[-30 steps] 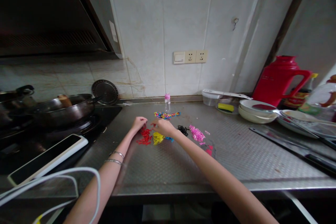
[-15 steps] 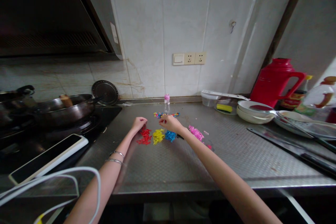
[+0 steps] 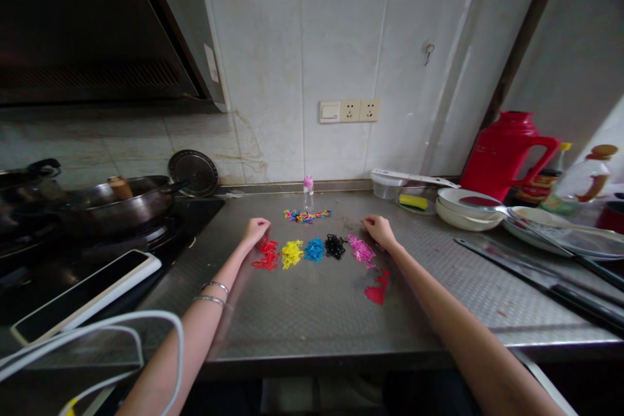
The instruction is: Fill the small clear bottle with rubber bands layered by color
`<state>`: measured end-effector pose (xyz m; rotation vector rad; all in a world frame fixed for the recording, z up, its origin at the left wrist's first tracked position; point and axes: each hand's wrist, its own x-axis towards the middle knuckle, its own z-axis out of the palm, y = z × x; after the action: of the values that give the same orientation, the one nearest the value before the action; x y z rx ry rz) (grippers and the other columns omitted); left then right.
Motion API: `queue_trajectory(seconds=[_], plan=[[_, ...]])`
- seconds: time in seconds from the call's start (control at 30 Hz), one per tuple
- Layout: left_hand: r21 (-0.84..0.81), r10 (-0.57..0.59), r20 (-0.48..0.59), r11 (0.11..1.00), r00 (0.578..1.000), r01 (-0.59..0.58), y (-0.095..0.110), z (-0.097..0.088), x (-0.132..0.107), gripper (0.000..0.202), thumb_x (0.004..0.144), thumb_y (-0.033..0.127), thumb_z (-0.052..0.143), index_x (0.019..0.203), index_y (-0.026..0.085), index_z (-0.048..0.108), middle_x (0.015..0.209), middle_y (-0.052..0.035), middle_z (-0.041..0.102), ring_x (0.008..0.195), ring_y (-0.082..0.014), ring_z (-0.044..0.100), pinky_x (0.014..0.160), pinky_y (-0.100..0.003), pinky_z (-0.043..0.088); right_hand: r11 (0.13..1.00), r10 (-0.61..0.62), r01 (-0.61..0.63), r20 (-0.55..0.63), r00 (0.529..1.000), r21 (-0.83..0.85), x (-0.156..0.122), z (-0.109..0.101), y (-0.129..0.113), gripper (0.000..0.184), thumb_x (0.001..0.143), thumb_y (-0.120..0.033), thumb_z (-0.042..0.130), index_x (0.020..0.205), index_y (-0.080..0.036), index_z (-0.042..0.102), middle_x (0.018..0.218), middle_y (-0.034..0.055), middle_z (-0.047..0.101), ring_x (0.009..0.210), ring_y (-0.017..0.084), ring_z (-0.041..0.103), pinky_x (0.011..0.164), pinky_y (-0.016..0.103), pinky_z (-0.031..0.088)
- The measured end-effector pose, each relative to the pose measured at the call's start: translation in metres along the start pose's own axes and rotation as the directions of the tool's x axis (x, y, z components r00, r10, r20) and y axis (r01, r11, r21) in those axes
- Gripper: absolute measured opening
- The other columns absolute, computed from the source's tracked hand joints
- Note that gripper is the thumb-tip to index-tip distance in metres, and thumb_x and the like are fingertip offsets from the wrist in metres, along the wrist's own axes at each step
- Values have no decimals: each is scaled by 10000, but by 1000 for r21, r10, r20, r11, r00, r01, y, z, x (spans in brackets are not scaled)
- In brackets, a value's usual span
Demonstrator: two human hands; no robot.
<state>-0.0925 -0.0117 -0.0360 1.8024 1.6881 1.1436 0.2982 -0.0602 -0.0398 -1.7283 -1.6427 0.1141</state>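
a chequered stainless worktop runs beneath white wall tiles and a cream socket panel. at the left, a range hood hangs above a black hob carrying a dark wok, and a white cable loops across the near left corner. a small bottle with a pink cap stands by the back edge, with a red flask and stacked white plates toward the right.

mid-worktop, small rubber bands lie in separate piles, well apart from the front edge: a red pile, a yellow pile, a blue pile, a black pile and a pink pile, with a mixed strip behind them. the left hand rests loosely curled just behind the red pile, and the right hand rests just beside the pink pile. both look open and empty, though a single band could be hard to see from this view.
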Motion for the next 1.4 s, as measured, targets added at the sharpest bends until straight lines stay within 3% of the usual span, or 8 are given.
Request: queue_trajectory(seconds=[0.2, 0.37, 0.47, 0.57, 0.7, 0.97, 1.4], plan=[[100, 8, -14, 995, 1000, -6, 11, 5, -6, 160, 669, 175, 512, 686, 151, 669, 736, -62, 675, 722, -165, 609, 652, -227, 431, 1000, -3, 4, -26, 1000, 27, -1, 5, 5, 283, 732, -323, 446, 739, -144, 665, 677, 56, 646, 631, 147, 556, 589, 211, 373], [186, 104, -39, 978, 994, -95, 32, 18, -2, 176, 680, 231, 532, 743, 149, 675, 777, -83, 672, 726, -173, 598, 651, -238, 417, 1000, -12, 13, -35, 999, 23, -1, 6, 8, 280, 731, -318, 445, 720, -142, 662, 666, 56, 642, 627, 146, 557, 581, 211, 368], [179, 187, 55, 965, 981, -194, 52, 30, 2, 189, 681, 251, 553, 773, 141, 677, 756, -80, 666, 693, -162, 585, 642, -237, 410, 999, -8, 9, -27, 1000, 33, -1, 6, 9, 273, 727, -310, 452, 723, -143, 667, 684, 57, 650, 636, 146, 563, 584, 210, 369], [191, 271, 199, 932, 942, -308, 73, 45, 4, 200, 686, 243, 555, 808, 148, 681, 763, -71, 659, 704, -158, 571, 666, -236, 403, 999, -5, 6, -18, 1000, 44, 0, 6, 9, 272, 724, -310, 456, 738, -143, 670, 713, 59, 658, 661, 150, 571, 588, 208, 373], [255, 297, 311, 889, 903, -381, 91, 63, 4, 212, 681, 250, 569, 851, 200, 686, 805, -64, 651, 755, -180, 567, 705, -249, 394, 999, 10, -9, -18, 1000, 42, 0, 6, 9, 284, 730, -312, 444, 742, -136, 667, 711, 61, 657, 661, 149, 569, 588, 205, 378], [356, 298, 351, 834, 888, -421, 94, 84, 8, 202, 672, 196, 562, 823, 236, 691, 864, -65, 647, 824, -221, 567, 775, -295, 384, 1000, 20, -20, -12, 1000, 6, -1, 5, 7, 269, 738, -300, 449, 756, -149, 671, 719, 61, 661, 661, 140, 570, 600, 197, 381], [465, 316, 364, 753, 876, -465, 96, 84, 5, 187, 729, 249, 506, 778, 212, 683, 802, -64, 659, 744, -182, 581, 673, -245, 394, 998, 56, -55, 15, 998, -42, -3, 1, -1, 252, 739, -276, 459, 771, -158, 679, 760, 69, 672, 701, 147, 588, 610, 193, 375]])
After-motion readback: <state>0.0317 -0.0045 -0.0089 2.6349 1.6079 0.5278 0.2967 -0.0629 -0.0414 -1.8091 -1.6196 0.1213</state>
